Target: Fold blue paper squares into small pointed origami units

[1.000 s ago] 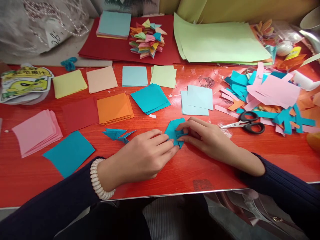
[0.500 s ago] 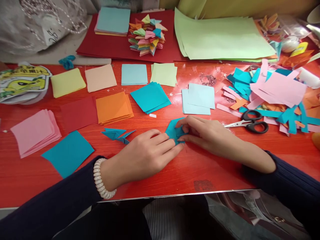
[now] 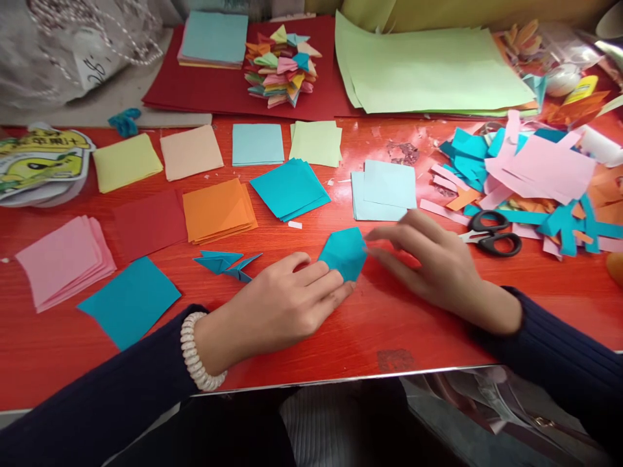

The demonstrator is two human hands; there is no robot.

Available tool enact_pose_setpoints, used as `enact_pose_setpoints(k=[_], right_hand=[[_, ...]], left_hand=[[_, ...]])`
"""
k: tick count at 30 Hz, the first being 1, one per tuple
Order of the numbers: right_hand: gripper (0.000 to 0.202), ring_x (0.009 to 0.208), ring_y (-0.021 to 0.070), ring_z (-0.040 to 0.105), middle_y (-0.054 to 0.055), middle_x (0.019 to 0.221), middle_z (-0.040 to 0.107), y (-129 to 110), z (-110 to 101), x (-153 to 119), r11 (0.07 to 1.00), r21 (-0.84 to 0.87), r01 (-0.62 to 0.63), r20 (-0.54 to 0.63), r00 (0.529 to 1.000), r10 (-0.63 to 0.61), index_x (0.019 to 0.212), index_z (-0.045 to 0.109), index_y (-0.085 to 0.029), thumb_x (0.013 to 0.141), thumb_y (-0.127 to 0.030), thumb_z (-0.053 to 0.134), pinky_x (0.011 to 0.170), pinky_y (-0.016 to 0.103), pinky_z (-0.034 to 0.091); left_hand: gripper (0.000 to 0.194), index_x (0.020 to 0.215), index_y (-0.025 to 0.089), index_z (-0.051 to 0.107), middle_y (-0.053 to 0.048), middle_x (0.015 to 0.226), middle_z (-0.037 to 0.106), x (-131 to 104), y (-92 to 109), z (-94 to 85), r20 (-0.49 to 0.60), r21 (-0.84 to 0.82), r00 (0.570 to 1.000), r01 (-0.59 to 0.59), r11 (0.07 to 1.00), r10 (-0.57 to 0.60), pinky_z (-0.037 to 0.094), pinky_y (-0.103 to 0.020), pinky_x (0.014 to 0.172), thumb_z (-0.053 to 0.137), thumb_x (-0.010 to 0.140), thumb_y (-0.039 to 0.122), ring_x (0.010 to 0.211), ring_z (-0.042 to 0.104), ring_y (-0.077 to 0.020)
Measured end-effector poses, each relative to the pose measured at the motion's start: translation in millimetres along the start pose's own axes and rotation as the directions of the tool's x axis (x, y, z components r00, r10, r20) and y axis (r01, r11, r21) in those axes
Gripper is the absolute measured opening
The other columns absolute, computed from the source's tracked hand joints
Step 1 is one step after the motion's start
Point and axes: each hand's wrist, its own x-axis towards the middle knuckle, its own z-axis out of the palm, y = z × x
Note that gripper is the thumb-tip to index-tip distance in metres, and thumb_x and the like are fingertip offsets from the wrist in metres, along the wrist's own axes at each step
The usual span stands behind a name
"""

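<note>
Fingers of my left hand point(image 3: 272, 301) have the folded blue paper point(image 3: 343, 256) clamped against the red tabletop point(image 3: 311, 360), covering its near left part. Right hand point(image 3: 442, 266): fingers parted, nothing gripped, tips at the paper's right edge; contact unclear. Paper is between both sets of fingers, far part uncovered, several straight edges. Just left of my left fingers: small blue folded piece point(image 3: 221, 261). Farther left: flat blue sheet point(image 3: 131, 301), then pink stack point(image 3: 68, 259). Beyond my left fingers: orange stack point(image 3: 219, 211), blue stack point(image 3: 292, 188), with a dark red stack point(image 3: 150, 224) left of the orange. Beyond my right fingers, slightly left: pale blue sheets point(image 3: 384, 191), overlapping. Right of my right hand: black-handled scissors point(image 3: 491, 233), beside loose paper scraps point(image 3: 540, 168). Farthest out past both hands: multicolored folded-paper ball point(image 3: 281, 68) on dark red sheets point(image 3: 209, 91), large pale green sheets point(image 3: 433, 71) to its right.
</note>
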Motion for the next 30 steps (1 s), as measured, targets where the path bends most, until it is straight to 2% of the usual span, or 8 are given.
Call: enact_pose_setpoints(k=[2,4,11,15,20,23,27,30], right_hand=[[0.024,0.06,0.0118,0.045,0.001,0.072,0.047,3.6,-7.0,-6.9,0.973,0.057,0.222,0.088,0.97,-0.226,0.11,0.055,-0.022,0.09,-0.031,0.044,0.052,0.025,0.032],[0.027,0.059,0.0118,0.042,0.001,0.069,0.046,5.6,-11.2,-8.8,0.953,0.047,0.298,0.133,0.944,-0.302,0.112,0.057,-0.022,0.091,-0.03,0.043,0.052,0.026,0.031],[0.026,0.058,0.0127,0.04,0.002,0.063,0.044,13.6,-7.5,-0.7,0.978,-0.09,0.188,0.078,0.98,-0.181,0.101,0.067,-0.019,0.09,-0.025,0.043,0.051,0.027,0.03],[0.02,0.063,0.0144,0.044,0.006,0.074,0.053,21.2,-8.2,-2.8,0.979,-0.197,0.058,-0.091,0.993,-0.077,0.093,0.068,-0.019,0.086,-0.025,0.05,0.054,0.029,0.034],[0.03,0.092,0.0201,0.053,0.009,0.105,0.058,21.7,-10.1,-1.2,0.977,0.009,0.213,0.061,0.975,-0.213,0.113,0.056,-0.02,0.085,-0.029,0.053,0.076,0.036,0.043],[0.027,0.092,0.0201,0.054,0.008,0.103,0.061,18.7,-9.7,-2.3,0.968,0.049,0.248,0.088,0.964,-0.252,0.108,0.058,-0.02,0.083,-0.031,0.056,0.077,0.037,0.043],[0.02,0.08,0.0183,0.055,0.006,0.086,0.062,10.0,-9.9,-5.2,0.951,0.051,0.305,0.047,0.95,-0.307,0.096,0.062,-0.019,0.081,-0.031,0.059,0.07,0.035,0.044],[0.018,0.09,0.0205,0.055,0.008,0.093,0.063,3.2,-9.4,-4.5,0.937,0.102,0.333,0.049,0.939,-0.339,0.094,0.063,-0.018,0.08,-0.029,0.061,0.075,0.037,0.046]], left_hand=[[0.03,0.118,0.007,0.051,-0.008,0.102,0.062,-0.2,0.4,0.5,-0.002,-0.002,1.0,0.004,1.0,-0.004,0.048,-0.037,0.076,0.038,0.091,0.009,0.093,0.057,-0.0213],[0.03,0.118,0.007,0.051,-0.008,0.103,0.062,-0.1,0.5,0.6,-0.004,-0.012,1.0,0.005,1.0,-0.006,0.048,-0.037,0.076,0.038,0.091,0.009,0.093,0.057,-0.0213],[0.031,0.117,0.009,0.052,-0.007,0.102,0.062,0.3,-0.5,-1.0,0.001,-0.041,1.0,0.006,0.999,-0.006,0.048,-0.037,0.081,0.035,0.091,0.008,0.094,0.056,-0.0203],[0.035,0.111,0.012,0.057,-0.006,0.103,0.064,-1.7,-5.6,-5.2,-0.012,-0.066,1.0,-0.005,0.998,0.004,0.047,-0.038,0.087,0.03,0.09,0.006,0.1,0.055,-0.0208],[0.027,0.097,0.015,0.062,-0.004,0.109,0.063,-4.8,-10.4,-8.7,-0.002,-0.103,1.0,0.031,0.994,-0.031,0.038,-0.045,0.101,0.037,0.089,0.01,0.115,0.049,-0.0228],[0.023,0.087,0.012,0.063,-0.007,0.111,0.062,-4.6,-10.6,-6.8,-0.027,0.011,0.996,0.089,0.996,-0.089,0.033,-0.047,0.105,0.04,0.088,0.008,0.119,0.045,-0.0242],[0.026,0.105,0.006,0.058,-0.016,0.125,0.052,-3.7,-11.2,-1.1,-0.018,0.172,0.984,0.176,0.969,-0.175,0.036,-0.048,0.102,0.038,0.088,0.007,0.122,0.042,-0.0274],[0.032,0.116,0.001,0.051,-0.019,0.123,0.051,-3.0,-10.3,1.6,0.006,0.213,0.977,0.209,0.954,-0.215,0.039,-0.047,0.1,0.037,0.087,0.006,0.117,0.046,-0.0285]])
